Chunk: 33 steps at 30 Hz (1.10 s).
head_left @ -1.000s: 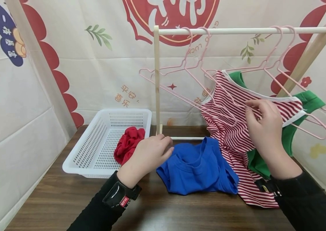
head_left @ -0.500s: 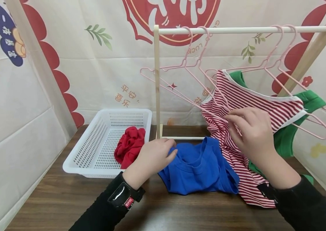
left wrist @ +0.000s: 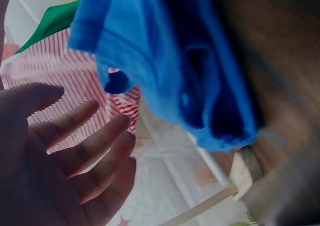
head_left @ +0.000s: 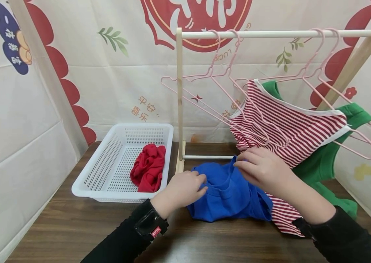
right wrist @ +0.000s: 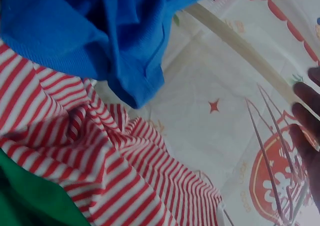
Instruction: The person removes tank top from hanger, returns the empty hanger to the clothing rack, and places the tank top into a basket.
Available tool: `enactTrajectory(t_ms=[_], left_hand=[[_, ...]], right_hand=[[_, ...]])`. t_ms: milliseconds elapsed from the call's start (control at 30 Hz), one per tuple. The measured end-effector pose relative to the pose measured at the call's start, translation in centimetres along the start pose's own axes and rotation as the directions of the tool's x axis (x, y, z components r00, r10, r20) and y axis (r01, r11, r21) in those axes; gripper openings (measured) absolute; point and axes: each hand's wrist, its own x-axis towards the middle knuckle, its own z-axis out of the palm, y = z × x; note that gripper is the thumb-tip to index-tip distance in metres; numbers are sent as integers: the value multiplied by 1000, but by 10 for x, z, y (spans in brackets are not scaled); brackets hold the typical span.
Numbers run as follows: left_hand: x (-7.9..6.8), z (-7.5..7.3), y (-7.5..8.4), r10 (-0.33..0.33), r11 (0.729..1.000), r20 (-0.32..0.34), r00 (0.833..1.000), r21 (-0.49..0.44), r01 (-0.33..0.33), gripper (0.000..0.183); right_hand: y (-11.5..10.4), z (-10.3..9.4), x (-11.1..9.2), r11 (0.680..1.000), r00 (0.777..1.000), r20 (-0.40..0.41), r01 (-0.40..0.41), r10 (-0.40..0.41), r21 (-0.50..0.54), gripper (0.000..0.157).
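Note:
A blue short-sleeved shirt (head_left: 228, 201) lies bunched on the table in front of the rack. My left hand (head_left: 183, 191) hovers at the shirt's left side; in the left wrist view its fingers (left wrist: 107, 138) are spread and loosely bent, apart from the cloth. Over the shirt's far right part is my right hand (head_left: 266, 170), fingers bent and holding nothing. The right wrist view shows those fingers (right wrist: 302, 113) away from the fabric. Behind it hangs a red-and-white striped garment (head_left: 290, 128) on a pink hanger, its lower end on the table, partly hidden by my right arm.
A wooden rack with a white rail (head_left: 271, 34) stands at the back right. Two bare pink hangers (head_left: 228, 73) hang at its left. A green garment (head_left: 320, 164) hangs behind the striped one. To the left, a white basket (head_left: 88, 191) holds a crumpled red cloth (head_left: 149, 168).
My right hand has come down and left from the striped garment to above the blue shirt. My left hand has shifted right and down towards the shirt. The bare hangers have swung slightly.

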Motion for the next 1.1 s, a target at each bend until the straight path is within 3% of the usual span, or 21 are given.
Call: enactTrajectory(t_ms=[167,233,367,467,633,800,1100], left_hand=[[-2,14,0,15,999,213,977,38,-24,55],[-2,18,0,14,999,266,964,45,-26,66],[-3,24,-1,4,999,310,951,34,-15,79],[-3,27,-2,-3,1000,337,942,18,-4,84],[-2,29,-2,-11,1000,371,928,3,11,89],[-3,26,-1,-7,1000,389,921,-9,11,81],[-3,28,2,16,1000,392,920,-28,-6,30]], right_hand=[[-2,10,-8,998,992,121,-42,37,40,53],[-3,13,-11,998,986,159,-56,50,36,46],[-3,17,-14,996,971,225,-86,79,20,15],[-3,20,-16,994,958,266,-108,103,1,26],[-6,23,-18,993,939,323,-120,119,-18,24],[-7,26,-20,991,924,358,-134,132,-20,21],[-8,27,-25,982,910,373,-184,183,-32,18]])
